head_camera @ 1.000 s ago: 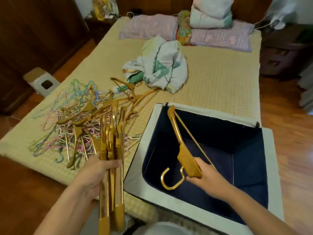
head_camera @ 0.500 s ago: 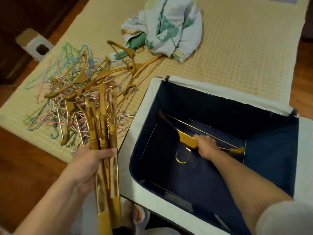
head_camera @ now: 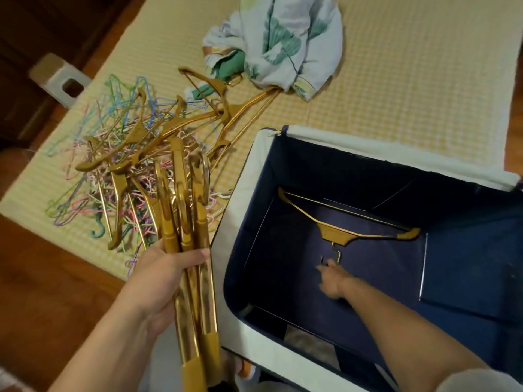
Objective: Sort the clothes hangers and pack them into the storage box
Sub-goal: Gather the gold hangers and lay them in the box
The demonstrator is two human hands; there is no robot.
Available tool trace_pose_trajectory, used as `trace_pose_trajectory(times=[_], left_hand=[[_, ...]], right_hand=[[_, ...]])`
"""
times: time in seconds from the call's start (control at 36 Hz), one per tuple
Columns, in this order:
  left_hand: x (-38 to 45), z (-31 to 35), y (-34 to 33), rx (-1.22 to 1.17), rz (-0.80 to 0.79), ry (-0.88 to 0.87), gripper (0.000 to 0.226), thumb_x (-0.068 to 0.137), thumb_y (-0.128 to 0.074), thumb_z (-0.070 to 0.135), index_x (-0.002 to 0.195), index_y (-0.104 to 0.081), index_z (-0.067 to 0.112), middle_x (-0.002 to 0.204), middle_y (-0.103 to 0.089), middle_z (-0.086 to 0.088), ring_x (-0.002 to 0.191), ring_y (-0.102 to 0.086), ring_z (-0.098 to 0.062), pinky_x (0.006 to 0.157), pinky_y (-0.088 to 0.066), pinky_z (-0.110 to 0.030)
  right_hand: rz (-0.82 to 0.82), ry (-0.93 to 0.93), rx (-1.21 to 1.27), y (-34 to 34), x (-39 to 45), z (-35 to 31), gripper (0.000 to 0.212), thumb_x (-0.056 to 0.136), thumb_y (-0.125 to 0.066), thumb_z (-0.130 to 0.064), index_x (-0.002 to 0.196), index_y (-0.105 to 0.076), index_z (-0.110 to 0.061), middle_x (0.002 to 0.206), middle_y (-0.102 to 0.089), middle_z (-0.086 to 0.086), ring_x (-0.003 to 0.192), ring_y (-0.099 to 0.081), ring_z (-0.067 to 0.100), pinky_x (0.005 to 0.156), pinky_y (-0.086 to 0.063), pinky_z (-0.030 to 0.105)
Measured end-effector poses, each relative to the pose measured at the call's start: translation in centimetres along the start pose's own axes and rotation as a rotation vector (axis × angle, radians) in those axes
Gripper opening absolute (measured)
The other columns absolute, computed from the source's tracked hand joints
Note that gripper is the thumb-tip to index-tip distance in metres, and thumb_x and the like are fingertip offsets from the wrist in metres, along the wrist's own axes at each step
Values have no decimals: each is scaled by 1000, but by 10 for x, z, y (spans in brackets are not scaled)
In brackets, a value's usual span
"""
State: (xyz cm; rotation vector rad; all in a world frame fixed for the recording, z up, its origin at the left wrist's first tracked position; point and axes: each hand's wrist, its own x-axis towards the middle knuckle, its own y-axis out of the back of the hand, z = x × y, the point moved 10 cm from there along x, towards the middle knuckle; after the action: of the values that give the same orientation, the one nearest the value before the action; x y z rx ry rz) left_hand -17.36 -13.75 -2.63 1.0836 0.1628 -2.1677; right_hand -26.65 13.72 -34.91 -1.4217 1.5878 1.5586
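Left hand [head_camera: 167, 274]: we grip a bundle of gold hangers [head_camera: 186, 236] round their arms; rigid, glossy, apt to slide, so we judge a firm clasp near mid-length best
Right hand [head_camera: 332, 280]: low inside the storage box [head_camera: 256, 171], fingers loose, holding nothing; fingertips just beside the hook
Hanger in box [head_camera: 339, 236]: lies flat on the navy floor; light and stiff; best lifted by its neck
Loose pile [head_camera: 127, 154]: gold and thin coloured wire hangers tangled on the mat [head_camera: 396, 94]; hooks likely snag
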Motion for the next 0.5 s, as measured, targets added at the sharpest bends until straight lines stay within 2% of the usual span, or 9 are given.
trace_pose_trajectory(times=[0.08, 0.17, 0.22, 0.31, 0.33, 0.39, 0.5], left_hand=[[-1, 1, 1, 4, 4, -19, 26, 85, -69, -7, 108, -71, 3, 84, -65, -14, 67, -63, -27, 67, -54, -37], [-2, 0, 0, 8, -10, -9, 27, 86, -68, -6, 112, -70, 1, 89, -64, -15, 74, -63, -30, 67, -54, -37], [-5, -1, 1, 9, -8, -2, 28, 87, -68, -5, 115, -69, 0, 91, -64, -14, 79, -62, -32, 68, -55, -38], [-8, -2, -1, 33, -12, 3, 27, 87, -68, -3, 113, -70, 3, 88, -65, -14, 76, -64, -30, 66, -57, -37], [-10, -2, 1, 44, -6, 0, 26, 87, -69, -3, 113, -70, 3, 86, -64, -14, 73, -63, -28, 63, -57, -35], [-12, -2, 0, 59, -9, -9, 25, 87, -69, -2, 112, -69, 1, 84, -63, -13, 69, -62, -26, 60, -56, -33], [-10, -3, -1, 93, -14, -28, 24, 87, -70, 1, 110, -72, 6, 85, -67, -11, 75, -66, -26, 68, -54, -38]], right_hand=[[-17, -44, -22, -2, 11, 7, 64, 103, -46, -34, 156, -23, -8, 161, -18, 17, 146, -28, 36, 120, -27, 41], [47, -88, -25, 17, 16, 14, 61, 102, -47, -35, 153, -30, -5, 162, -15, 20, 152, -12, 36, 124, -16, 41], [55, -86, -31, 24, 22, 15, 62, 102, -47, -37, 153, -32, -6, 163, -14, 18, 153, -7, 35, 124, -13, 41], [68, -114, -31, 30, 28, 24, 70, 100, -45, -40, 160, -15, -19, 168, 2, 7, 154, 4, 35, 125, -9, 47], [58, -111, -47, 28, 28, 23, 69, 101, -43, -40, 160, -13, -19, 168, 3, 6, 154, 4, 34, 125, -9, 48], [33, -88, -49, 28, 22, 17, 62, 104, -39, -35, 157, -22, -10, 166, -11, 10, 153, -7, 31, 123, -17, 45], [67, -114, -32, 36, 16, 11, 54, 102, -42, -32, 147, -39, -4, 157, -29, 15, 148, -25, 30, 119, -29, 41]])
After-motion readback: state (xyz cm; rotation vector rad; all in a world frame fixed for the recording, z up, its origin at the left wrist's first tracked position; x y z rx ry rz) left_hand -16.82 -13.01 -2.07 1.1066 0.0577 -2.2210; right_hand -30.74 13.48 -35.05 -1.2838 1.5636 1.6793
